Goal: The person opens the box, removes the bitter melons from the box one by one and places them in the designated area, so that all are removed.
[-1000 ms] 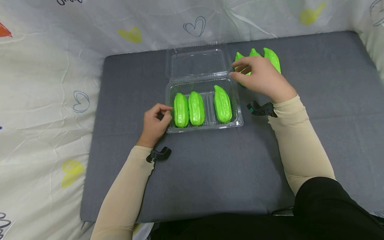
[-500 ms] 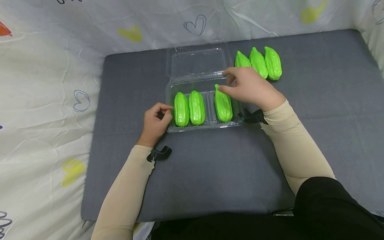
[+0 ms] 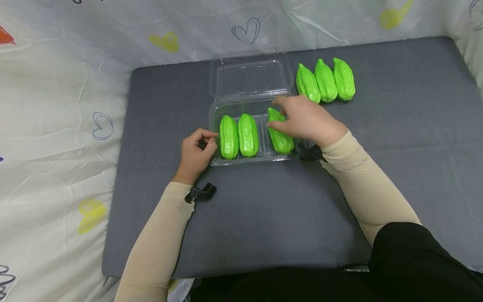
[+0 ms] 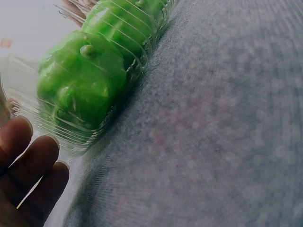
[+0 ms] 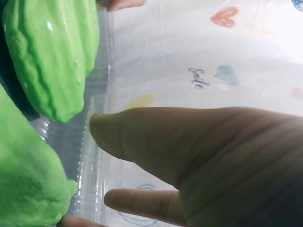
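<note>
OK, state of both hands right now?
Left hand: at the clear container; can't tell whether it's pinching.
Right hand: open, at a green gourd.

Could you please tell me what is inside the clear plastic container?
Three green ridged pieces: two side by side, a third piece to their right. The right hand covers part of that piece and the back right part of the container; what lies there cannot be seen.

Clear plastic box (image 3: 263, 126), lid (image 3: 250, 77) open | three ridged green gourds (image 3: 248, 136) inside, rightmost slanted | three more gourds (image 3: 326, 80) outside, beyond
</note>
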`<move>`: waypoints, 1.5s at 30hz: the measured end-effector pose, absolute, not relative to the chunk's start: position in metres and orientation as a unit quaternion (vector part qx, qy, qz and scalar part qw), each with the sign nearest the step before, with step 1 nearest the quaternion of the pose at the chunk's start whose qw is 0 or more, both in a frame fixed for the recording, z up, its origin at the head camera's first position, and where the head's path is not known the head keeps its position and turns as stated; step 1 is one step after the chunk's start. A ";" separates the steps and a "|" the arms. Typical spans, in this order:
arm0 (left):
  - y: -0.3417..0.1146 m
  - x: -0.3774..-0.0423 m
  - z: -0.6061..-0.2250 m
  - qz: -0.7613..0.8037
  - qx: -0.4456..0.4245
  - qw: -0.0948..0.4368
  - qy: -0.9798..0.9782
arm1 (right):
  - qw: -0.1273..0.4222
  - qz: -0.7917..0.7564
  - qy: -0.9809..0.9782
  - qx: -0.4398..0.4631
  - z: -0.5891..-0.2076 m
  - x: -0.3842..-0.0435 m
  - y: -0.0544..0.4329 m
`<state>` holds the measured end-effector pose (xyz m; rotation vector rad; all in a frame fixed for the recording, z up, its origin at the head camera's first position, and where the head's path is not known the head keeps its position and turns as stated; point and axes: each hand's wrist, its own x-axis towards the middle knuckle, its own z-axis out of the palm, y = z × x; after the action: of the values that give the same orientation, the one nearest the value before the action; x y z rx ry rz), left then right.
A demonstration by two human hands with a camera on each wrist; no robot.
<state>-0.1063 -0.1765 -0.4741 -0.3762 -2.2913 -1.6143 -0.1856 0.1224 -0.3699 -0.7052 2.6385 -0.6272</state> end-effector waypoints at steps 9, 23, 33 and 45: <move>-0.166 -0.096 -0.445 -0.571 -0.138 0.153 -0.795 | 0.186 -0.164 0.931 -0.267 -0.374 -0.185 0.116; -0.170 -0.101 -0.458 -0.566 -0.130 0.156 -0.799 | 0.177 -0.120 0.941 -0.261 -0.379 -0.180 0.109; -0.178 -0.109 -0.478 -0.568 -0.133 0.169 -0.794 | 0.171 -0.102 0.944 -0.265 -0.383 -0.180 0.108; -0.176 -0.106 -0.473 -0.561 -0.131 0.163 -0.801 | 0.175 -0.106 0.943 -0.264 -0.383 -0.182 0.107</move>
<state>-0.1060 -0.1757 -0.4728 -0.3733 -2.2829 -1.6009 -0.1815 0.1074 -0.3827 -0.7483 2.6702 -0.2999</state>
